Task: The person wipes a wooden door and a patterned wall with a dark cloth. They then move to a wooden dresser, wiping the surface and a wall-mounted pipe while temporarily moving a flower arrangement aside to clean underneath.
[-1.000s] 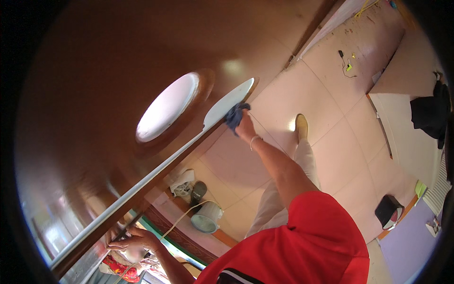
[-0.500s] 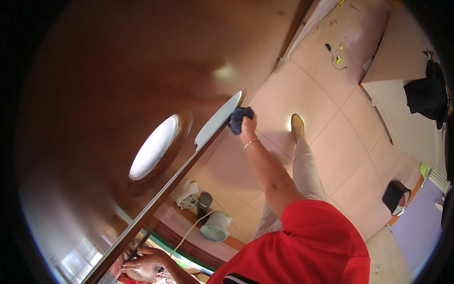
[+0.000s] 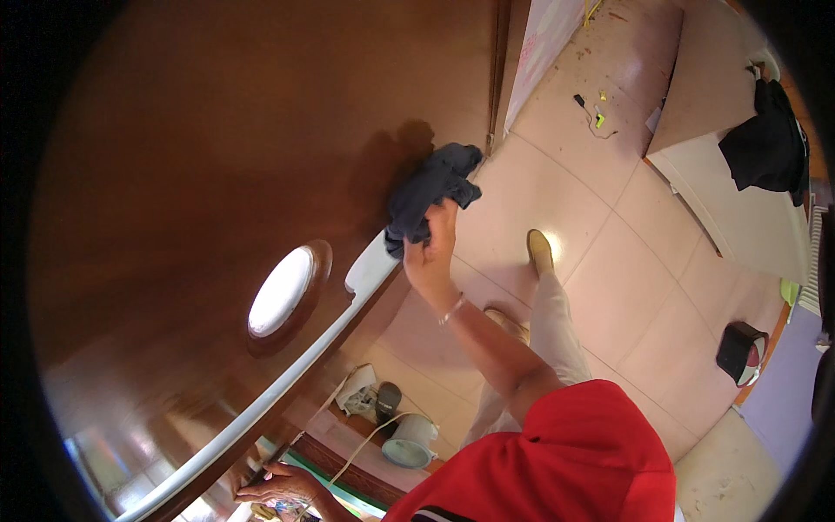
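Note:
A crumpled dark blue cloth (image 3: 435, 187) is bunched in my right hand (image 3: 431, 261), its fingers closed on it. The cloth lies over the right end of a pale strip on a glossy brown panel (image 3: 217, 157), which looks like a door. A bright white oval (image 3: 283, 291) with a darker brown rim is set in the panel to the left of the cloth. My left hand (image 3: 283, 489) is low at the left, by the panel's lower edge, its fingers bent around a dark narrow bar; the grip is partly hidden.
A grey bucket (image 3: 410, 442) and a dark slipper (image 3: 388, 402) stand under the panel's edge, with a pale cord nearby. A cable (image 3: 593, 117) lies on the tiled floor. Right are a white cabinet (image 3: 731, 204) bearing a black garment (image 3: 765, 143) and a black box (image 3: 741, 352).
My right hand has moved left and slightly down, onto the panel. The cloth has spread wider and now covers part of the pale strip. My left hand has shifted slightly right and down.

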`<action>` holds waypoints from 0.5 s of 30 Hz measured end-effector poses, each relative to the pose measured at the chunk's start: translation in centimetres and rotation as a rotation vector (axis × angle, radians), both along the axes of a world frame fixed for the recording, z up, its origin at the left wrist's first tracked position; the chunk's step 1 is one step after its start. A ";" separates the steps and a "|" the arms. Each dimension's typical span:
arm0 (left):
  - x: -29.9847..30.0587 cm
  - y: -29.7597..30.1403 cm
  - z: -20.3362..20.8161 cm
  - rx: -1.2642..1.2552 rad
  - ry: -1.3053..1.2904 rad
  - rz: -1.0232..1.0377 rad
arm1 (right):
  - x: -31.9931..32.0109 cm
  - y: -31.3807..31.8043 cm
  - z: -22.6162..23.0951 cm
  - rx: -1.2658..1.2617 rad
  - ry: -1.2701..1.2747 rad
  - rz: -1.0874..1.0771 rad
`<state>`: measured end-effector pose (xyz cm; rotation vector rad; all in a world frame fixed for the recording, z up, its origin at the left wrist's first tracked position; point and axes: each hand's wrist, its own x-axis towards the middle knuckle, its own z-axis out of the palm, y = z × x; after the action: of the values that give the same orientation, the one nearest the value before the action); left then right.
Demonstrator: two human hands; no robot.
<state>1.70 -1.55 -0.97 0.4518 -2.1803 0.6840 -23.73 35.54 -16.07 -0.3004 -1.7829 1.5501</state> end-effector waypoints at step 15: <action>-1.6 1.5 -0.4 0.058 0.051 -0.016 | -5.7 7.1 22.0 0.280 0.442 0.037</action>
<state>0.06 -0.06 -1.39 0.4767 -2.1578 0.5951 -29.44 42.62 5.89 0.1988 -1.6248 1.2489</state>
